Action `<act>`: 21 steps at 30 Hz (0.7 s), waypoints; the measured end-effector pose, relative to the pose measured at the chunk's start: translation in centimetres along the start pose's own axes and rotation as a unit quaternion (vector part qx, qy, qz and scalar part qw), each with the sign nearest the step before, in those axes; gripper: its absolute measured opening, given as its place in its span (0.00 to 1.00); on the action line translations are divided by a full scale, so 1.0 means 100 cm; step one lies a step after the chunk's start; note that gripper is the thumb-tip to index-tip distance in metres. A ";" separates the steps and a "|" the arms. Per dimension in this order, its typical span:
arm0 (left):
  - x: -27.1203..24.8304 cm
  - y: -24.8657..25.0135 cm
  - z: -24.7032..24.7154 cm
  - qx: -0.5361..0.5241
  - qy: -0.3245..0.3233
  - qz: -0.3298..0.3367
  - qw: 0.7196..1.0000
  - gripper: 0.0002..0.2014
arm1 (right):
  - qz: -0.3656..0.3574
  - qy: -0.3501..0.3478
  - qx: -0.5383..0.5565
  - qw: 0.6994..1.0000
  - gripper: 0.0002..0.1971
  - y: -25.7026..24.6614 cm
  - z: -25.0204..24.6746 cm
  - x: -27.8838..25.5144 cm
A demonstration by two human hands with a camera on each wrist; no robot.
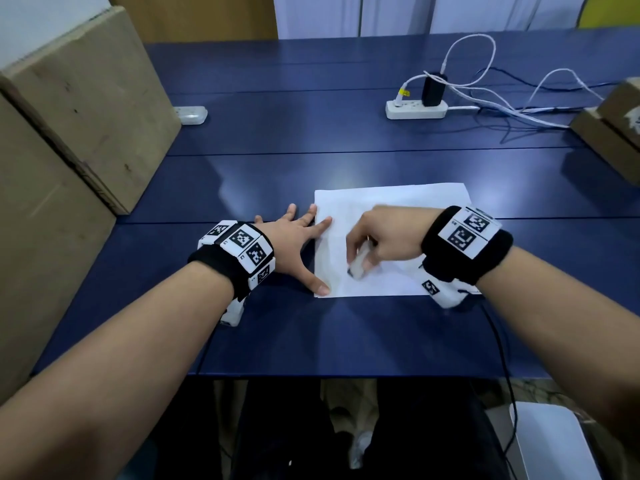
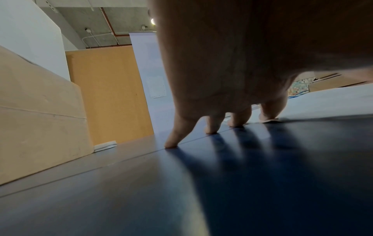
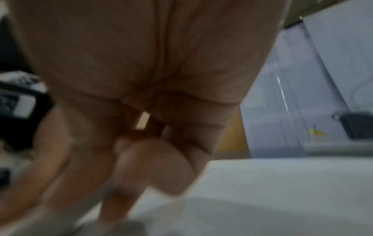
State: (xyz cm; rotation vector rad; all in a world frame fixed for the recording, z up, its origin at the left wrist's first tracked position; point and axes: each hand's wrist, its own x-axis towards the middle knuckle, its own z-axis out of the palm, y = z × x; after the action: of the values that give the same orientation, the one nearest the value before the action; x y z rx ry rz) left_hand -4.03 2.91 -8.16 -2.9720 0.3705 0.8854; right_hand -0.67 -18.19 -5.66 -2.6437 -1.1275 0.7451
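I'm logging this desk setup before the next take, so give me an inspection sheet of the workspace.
Surface: blue table.
Job's things: sheet of paper flat near the front edge; small white object, blurred, on it.
Clutter: white case far left; cardboard boxes left and right.
Hands: left hand spread, thumb and forefinger pressing the paper's left edge; right hand grips the small white object.
Cables: power strip with black charger and white cables, far right; black cable over the front edge.
Surroundings: wooden panel behind the table.
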 end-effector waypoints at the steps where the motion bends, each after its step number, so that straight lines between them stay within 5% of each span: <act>1: 0.000 0.000 0.000 0.000 -0.001 -0.001 1.000 0.69 | -0.005 -0.035 0.010 0.999 0.10 0.000 0.002 -0.002; 3: 0.000 0.000 0.000 -0.001 -0.003 -0.002 1.000 0.69 | -0.002 -0.014 0.008 1.000 0.10 0.000 0.007 -0.001; 7: 0.000 0.001 0.000 0.001 -0.001 -0.001 1.000 0.69 | 0.040 0.135 0.008 0.990 0.08 0.005 0.004 0.004; 11: -0.001 0.001 0.000 0.004 0.001 -0.002 1.000 0.69 | -0.012 -0.008 0.026 1.000 0.08 0.002 0.006 -0.003; 13: -0.001 0.001 0.000 0.008 0.001 -0.003 1.000 0.69 | -0.010 -0.021 0.041 0.999 0.08 0.002 0.008 -0.004; 17: 0.001 0.000 0.000 0.006 0.001 0.000 1.000 0.69 | 0.047 0.148 0.015 0.988 0.07 0.010 0.003 0.005; 19: 0.001 0.000 0.001 0.007 0.003 0.001 1.000 0.69 | 0.034 0.104 0.024 0.994 0.07 0.012 0.002 0.004; 21: 0.000 0.000 0.000 0.008 0.001 -0.001 1.000 0.69 | 0.014 -0.011 0.055 0.998 0.08 0.008 0.003 -0.002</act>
State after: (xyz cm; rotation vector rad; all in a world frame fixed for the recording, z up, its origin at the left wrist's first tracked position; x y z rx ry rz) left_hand -4.03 2.89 -8.16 -2.9587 0.3731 0.8749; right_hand -0.41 -18.94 -6.10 -2.5707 -1.0250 0.8199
